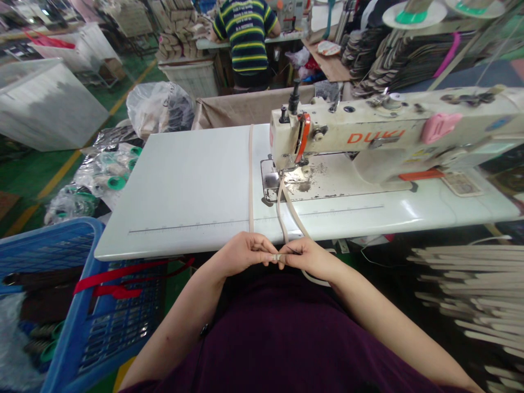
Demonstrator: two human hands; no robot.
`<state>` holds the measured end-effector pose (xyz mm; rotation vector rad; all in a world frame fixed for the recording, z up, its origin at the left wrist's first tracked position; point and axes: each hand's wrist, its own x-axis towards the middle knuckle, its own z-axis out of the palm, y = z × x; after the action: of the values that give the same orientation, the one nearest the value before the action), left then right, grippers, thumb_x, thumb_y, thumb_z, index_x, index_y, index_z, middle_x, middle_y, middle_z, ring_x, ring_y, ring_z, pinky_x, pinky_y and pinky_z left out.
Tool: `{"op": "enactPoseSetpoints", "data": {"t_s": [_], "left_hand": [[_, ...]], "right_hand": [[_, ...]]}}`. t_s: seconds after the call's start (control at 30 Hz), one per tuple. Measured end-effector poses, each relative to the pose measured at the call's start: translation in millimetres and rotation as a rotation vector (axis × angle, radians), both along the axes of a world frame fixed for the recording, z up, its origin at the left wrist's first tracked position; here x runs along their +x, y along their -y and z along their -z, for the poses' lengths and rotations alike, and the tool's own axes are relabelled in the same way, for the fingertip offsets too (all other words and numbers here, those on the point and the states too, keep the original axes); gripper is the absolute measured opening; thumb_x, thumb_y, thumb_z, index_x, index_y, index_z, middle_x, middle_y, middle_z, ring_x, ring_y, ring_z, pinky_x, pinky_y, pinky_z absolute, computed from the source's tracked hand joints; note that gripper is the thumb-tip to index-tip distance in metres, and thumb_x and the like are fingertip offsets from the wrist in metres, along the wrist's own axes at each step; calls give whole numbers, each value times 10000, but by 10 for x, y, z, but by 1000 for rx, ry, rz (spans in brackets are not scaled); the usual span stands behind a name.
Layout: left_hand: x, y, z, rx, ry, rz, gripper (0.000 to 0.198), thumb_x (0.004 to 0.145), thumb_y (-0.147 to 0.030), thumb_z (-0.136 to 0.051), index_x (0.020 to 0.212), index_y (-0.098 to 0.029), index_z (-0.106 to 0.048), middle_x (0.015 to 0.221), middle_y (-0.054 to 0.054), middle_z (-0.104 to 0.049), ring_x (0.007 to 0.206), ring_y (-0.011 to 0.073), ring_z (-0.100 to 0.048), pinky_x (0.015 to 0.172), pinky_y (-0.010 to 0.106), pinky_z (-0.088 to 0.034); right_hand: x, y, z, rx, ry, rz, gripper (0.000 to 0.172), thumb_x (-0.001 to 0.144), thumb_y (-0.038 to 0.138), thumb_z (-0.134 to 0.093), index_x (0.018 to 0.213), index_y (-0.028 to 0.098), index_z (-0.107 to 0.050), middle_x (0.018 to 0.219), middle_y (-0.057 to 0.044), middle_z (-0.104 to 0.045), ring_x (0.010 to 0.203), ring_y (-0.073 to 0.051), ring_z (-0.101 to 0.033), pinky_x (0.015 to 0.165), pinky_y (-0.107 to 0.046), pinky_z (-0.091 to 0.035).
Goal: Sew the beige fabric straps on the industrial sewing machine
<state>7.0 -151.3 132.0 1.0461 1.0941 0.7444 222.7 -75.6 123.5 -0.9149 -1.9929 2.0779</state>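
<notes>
Close to my body, at the table's front edge, both hands meet fingertip to fingertip. My left hand (pixel 249 254) is closed in a pinch on the end of a narrow beige fabric strip (pixel 295 210). My right hand (pixel 313 259) pinches the same strip beside it. A small dark thing shows at the right fingers, too small to name. From the hands, lengths of strip run up to the needle area of a sewing machine (pixel 335 125), and a loop hangs below my right hand. Left of the machine, another beige strip (pixel 251 180) lies straight across the white table (pixel 192 185).
A blue basket (pixel 92 240) with red straps stands at the left, near bagged thread cones (pixel 110 177). Many beige strips (pixel 462 289) hang at the lower right. Behind the table are a fabric-sided bin (pixel 233 109) and a person in a striped shirt (pixel 245 38).
</notes>
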Motion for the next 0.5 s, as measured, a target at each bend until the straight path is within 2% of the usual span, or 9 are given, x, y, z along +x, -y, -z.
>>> {"op": "enactPoseSetpoints", "data": {"t_s": [0.17,0.3,0.4,0.5], "left_hand": [[13,5,26,-8,21,-10,323,780,-406,-842,901,-117,-764,836,98,-761,712,151,-642,693,269,-499],[-10,46,-34,46,49,-43,314,825,-415,-812,969,-143,-749,923,99,-767,840,184,-683,815,299,-519],[-98,87,-89,203,-97,-108,282,856,-425,-780,988,-179,-748,1001,79,-752,977,207,-670,934,314,-489],[-255,104,-76,318,-279,-260,266,878,-455,-741,1017,-228,-744,1129,72,-723,1136,241,-633,983,315,-481]], "right_hand": [[8,15,26,7,-11,4,279,814,427,-700,725,173,-772,667,-11,-674,634,-145,-543,641,-274,-395],[56,26,-47,-52,-24,34,392,844,564,-718,814,176,-761,617,18,-590,536,-114,-471,557,-258,-362],[105,15,-215,-24,-122,43,426,857,606,-731,862,181,-761,694,-6,-619,646,-144,-552,655,-276,-423],[163,12,-384,143,-227,1,383,874,601,-728,874,226,-803,867,-47,-628,818,-187,-589,772,-317,-450]]}}
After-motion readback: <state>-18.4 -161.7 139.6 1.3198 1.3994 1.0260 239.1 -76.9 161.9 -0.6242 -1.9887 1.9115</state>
